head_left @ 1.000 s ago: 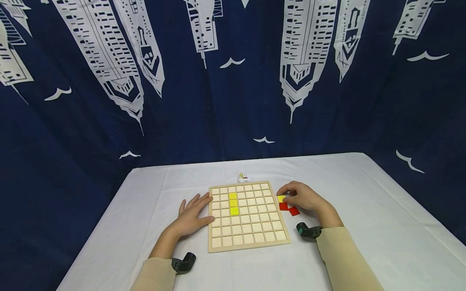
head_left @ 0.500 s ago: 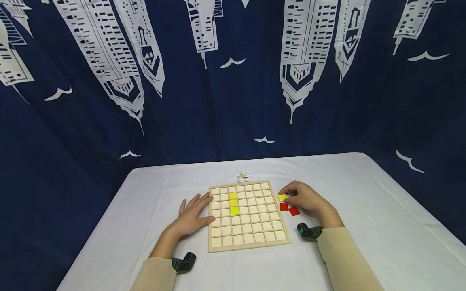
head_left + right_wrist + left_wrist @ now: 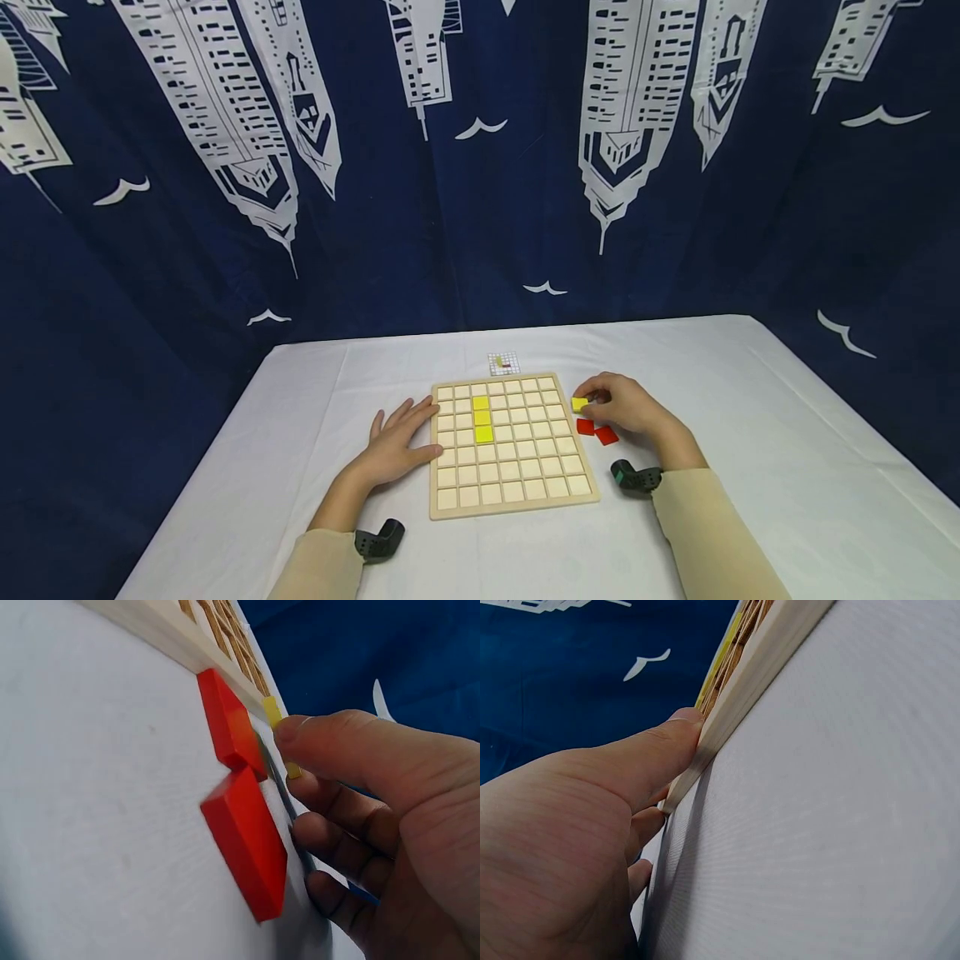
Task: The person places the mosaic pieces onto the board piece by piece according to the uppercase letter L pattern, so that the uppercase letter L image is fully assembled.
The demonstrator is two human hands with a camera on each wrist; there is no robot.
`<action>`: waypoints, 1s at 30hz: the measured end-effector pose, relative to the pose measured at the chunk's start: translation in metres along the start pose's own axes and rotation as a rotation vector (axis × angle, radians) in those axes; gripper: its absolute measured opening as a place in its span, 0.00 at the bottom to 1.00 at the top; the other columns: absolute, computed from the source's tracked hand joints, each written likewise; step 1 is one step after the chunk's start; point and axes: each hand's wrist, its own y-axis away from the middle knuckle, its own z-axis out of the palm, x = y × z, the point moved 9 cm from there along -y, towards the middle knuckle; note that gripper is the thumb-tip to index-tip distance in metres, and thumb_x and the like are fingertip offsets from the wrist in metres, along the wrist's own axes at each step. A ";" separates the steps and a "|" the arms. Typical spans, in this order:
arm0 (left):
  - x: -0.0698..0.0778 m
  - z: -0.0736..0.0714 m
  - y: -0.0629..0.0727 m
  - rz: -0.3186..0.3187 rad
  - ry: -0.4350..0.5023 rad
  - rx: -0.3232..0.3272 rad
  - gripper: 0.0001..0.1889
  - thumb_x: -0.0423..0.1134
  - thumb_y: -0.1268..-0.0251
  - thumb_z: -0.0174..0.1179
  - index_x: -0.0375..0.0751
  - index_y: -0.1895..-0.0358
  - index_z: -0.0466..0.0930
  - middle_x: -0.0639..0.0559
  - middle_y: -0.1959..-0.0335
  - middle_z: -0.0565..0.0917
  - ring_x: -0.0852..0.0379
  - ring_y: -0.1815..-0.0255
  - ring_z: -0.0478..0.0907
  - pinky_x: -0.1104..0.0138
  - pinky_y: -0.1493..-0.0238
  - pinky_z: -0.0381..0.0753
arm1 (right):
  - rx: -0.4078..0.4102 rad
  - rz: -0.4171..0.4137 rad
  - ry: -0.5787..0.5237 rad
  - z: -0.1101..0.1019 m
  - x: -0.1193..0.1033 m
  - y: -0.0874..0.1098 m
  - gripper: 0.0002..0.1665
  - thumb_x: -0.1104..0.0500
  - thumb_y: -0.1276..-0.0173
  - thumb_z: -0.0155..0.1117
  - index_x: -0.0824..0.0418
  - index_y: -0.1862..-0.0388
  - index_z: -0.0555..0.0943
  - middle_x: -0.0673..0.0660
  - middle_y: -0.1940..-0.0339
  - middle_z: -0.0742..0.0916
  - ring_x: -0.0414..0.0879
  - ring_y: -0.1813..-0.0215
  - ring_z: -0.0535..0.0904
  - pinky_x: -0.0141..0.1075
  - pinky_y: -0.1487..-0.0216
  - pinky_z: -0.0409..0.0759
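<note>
A wooden grid board (image 3: 517, 475) lies on the table, with three yellow tiles (image 3: 482, 418) in one column near its upper left. My left hand (image 3: 393, 446) rests along the board's left edge, its fingers extended; in the left wrist view the thumb (image 3: 660, 750) touches the wooden rim. Off the board's right side, my right hand (image 3: 633, 408) pinches another yellow tile (image 3: 580, 404) between thumb and fingers. The right wrist view shows that tile tilted and partly hidden by the thumb. Nearer to me lie two red tiles (image 3: 585, 427), touching or nearly touching each other.
A small printed card (image 3: 503, 363) with a grid pattern lies just behind the board. White cloth (image 3: 247, 500) covers the table. A dark blue curtain (image 3: 480, 217) with white buildings hangs behind it. Each wrist carries a black camera (image 3: 379, 542).
The right hand's yellow tile, lying near the red tiles before, is now lifted slightly and tilted, a little farther from them. The left hand and board stay in place.
</note>
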 end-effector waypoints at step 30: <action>0.001 0.000 -0.001 0.002 0.005 -0.005 0.37 0.51 0.36 0.66 0.49 0.25 0.65 0.50 0.19 0.58 0.40 0.16 0.44 0.36 0.22 0.25 | -0.093 -0.278 -0.078 0.024 -0.090 0.004 0.13 0.60 0.39 0.75 0.54 0.55 0.86 0.50 0.60 0.85 0.43 0.61 0.76 0.29 0.60 0.78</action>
